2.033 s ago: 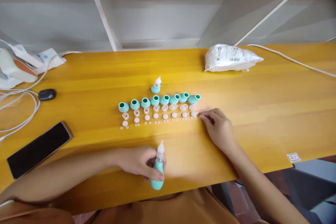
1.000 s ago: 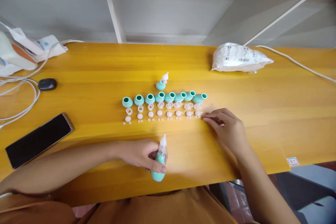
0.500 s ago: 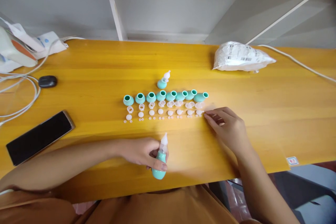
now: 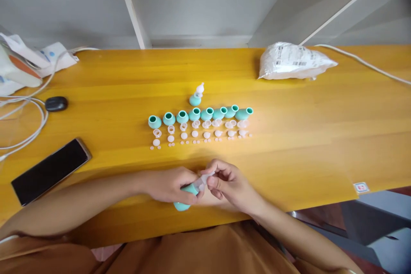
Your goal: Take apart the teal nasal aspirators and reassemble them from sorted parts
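My left hand (image 4: 175, 185) is wrapped around the teal bulb of a nasal aspirator (image 4: 183, 205), which tilts up to the right. Its clear neck and whitish tip point toward my right hand (image 4: 229, 184). The thumb and fingers of that hand pinch the tip end. Beyond my hands, several open teal bulbs (image 4: 182, 117) stand in a row. In front of them lie rows of clear collars (image 4: 183, 127), white tips (image 4: 195, 134) and tiny round pieces (image 4: 170, 145). Behind the bulbs stands another aspirator (image 4: 195, 100) with its tip on.
A white plastic parcel (image 4: 293, 62) lies at the back right near a white cable. On the left are a phone (image 4: 51, 171), a black mouse (image 4: 56, 103), looped white cables (image 4: 28, 137) and a white device. A small sticker (image 4: 361, 187) is near the right front edge.
My right hand has moved from the right end of the rows down and left to the aspirator's tip. The aspirator in my left hand has tilted to the right.
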{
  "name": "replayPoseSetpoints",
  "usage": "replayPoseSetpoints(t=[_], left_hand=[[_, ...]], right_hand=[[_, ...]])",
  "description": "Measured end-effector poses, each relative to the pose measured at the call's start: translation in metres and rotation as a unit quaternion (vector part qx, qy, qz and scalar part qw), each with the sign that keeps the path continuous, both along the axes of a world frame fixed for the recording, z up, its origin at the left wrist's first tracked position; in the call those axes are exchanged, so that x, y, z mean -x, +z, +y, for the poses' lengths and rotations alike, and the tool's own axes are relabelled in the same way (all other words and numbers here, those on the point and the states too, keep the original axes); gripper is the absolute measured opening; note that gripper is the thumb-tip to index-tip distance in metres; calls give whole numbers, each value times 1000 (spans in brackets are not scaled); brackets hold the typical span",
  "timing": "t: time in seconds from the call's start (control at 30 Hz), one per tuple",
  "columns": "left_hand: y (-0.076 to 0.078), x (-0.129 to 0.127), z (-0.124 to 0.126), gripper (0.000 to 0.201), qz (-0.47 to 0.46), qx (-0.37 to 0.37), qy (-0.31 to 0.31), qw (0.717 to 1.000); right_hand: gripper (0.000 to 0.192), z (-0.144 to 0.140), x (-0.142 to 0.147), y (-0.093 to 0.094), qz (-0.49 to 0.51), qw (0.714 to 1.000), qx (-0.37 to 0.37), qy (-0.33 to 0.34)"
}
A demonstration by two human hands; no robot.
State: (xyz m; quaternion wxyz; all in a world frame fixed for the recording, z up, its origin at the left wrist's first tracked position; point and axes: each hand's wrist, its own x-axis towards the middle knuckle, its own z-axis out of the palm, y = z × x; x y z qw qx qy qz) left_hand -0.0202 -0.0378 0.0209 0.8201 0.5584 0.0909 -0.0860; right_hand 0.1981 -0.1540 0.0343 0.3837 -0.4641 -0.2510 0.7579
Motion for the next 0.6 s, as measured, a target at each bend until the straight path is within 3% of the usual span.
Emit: replayPoseSetpoints(t=[0.1, 0.17, 0.27, 0.33, 0.4, 0.53, 0.6], left_hand=[[1, -1, -6, 6, -14, -19, 20, 1000], [0, -1, -12, 9, -52, -71, 64, 994], [-1, 1, -22, 15, -131, -235, 207, 941], [-1, 2, -24, 18, -138, -292, 293, 900], [0, 2, -23, 23, -114, -285, 321, 896], [4, -1, -17, 20, -85, -236, 298, 921], [5, -2, -16, 21, -88, -208, 292, 929]], right_hand=[[37, -9, 6, -4, 96, 990, 79, -66], [36, -12, 10, 1, 144, 975, 118, -123], [34, -16, 19, 8, 208, 946, 158, -194], [29, -19, 24, 9, 220, 941, 169, -196], [30, -22, 28, 5, 217, 944, 172, -181], [36, -29, 35, -5, 201, 958, 140, -148], [33, -32, 36, -7, 143, 975, 94, -140]])
